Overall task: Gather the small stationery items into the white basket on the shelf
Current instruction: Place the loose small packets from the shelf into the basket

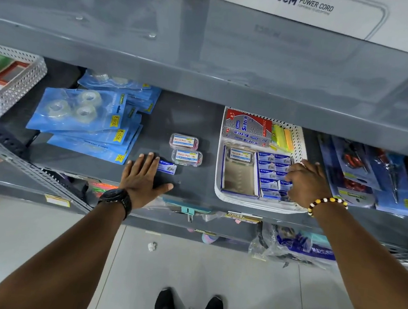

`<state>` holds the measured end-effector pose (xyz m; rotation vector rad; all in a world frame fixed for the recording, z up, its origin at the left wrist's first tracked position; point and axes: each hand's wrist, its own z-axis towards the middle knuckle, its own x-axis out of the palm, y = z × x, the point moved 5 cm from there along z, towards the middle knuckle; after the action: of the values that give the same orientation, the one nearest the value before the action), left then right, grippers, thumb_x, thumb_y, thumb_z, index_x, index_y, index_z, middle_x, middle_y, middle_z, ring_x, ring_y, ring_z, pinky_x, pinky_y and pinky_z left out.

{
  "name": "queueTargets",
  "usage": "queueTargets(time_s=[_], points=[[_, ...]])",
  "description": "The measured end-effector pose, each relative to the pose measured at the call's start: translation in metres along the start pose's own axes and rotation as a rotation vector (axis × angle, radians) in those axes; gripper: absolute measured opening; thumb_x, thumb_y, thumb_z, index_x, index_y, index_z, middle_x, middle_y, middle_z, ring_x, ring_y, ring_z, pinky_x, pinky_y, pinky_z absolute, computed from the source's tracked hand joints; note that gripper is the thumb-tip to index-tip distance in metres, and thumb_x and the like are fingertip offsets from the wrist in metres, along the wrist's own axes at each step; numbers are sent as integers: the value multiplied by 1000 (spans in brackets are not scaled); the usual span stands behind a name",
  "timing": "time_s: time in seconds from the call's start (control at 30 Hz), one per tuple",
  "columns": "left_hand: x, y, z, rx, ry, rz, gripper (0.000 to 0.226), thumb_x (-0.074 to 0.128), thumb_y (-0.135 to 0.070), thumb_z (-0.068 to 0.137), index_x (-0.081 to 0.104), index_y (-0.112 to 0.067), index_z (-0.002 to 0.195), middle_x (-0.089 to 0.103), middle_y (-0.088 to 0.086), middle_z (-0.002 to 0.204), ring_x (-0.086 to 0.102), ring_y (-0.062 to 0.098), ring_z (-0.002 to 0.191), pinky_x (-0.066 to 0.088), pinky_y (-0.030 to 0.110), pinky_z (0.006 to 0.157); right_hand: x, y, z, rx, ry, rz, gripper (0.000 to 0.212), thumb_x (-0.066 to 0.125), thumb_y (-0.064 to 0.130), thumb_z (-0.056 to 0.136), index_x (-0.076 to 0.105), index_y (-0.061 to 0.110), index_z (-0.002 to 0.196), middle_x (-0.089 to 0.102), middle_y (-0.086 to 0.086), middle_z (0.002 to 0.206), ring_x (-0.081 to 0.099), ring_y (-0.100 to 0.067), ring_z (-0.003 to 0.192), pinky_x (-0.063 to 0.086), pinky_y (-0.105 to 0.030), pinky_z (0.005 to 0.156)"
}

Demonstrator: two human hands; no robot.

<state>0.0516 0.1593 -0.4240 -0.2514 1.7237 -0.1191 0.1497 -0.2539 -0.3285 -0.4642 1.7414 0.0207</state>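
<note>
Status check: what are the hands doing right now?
Left hand flat on shelf beside small blue box. Right hand in white basket, arranging boxes. Two clear cases outside basket.

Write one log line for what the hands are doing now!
left hand: flat by small blue box | right hand: in white basket at blue boxes | two clear cases: outside

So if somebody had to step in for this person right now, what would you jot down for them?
Left hand: flat and open on the shelf, fingertips touching a small blue box; no grip.
Right hand: down in the white basket among the rows of blue boxes; whether it holds one is hidden.
Done: many blue boxes and one clear case are in the basket.
Left: that small blue box and two clear cases outside on the shelf.
</note>
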Motion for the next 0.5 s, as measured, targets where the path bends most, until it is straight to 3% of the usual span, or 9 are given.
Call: queueTargets(time_s=[0.2, 0.4, 0.5], points=[[0, -1, 0, -2, -4, 10, 100, 26, -83, 81, 6, -20, 155, 4, 1, 164, -3, 24, 150, -1, 48, 121, -15, 7, 1, -24, -100, 241, 67, 73, 16, 77, 48, 25, 138, 41, -1, 149, 23, -27, 141, 14, -50, 119], [-3, -3, -2, -5, 24, 12, 93, 31, -78, 84, 2, -24, 155, -2, 0, 164, -6, 24, 150, -4, 46, 120, -60, 85, 15, -240, -381, 466, 43, 72, 21, 74, 68, 20, 116, 62, -6, 126, 50, -31, 120, 38, -47, 106], [-2, -2, -3, 24, 23, 15, 87, 30, -77, 85, 3, -31, 154, -3, 2, 164, -6, 27, 150, -4, 48, 120, -74, 135, 23, -316, -360, 517, 29, 69, 30, 75, 74, 27, 103, 65, -4, 123, 52, -29, 117, 38, -41, 106]])
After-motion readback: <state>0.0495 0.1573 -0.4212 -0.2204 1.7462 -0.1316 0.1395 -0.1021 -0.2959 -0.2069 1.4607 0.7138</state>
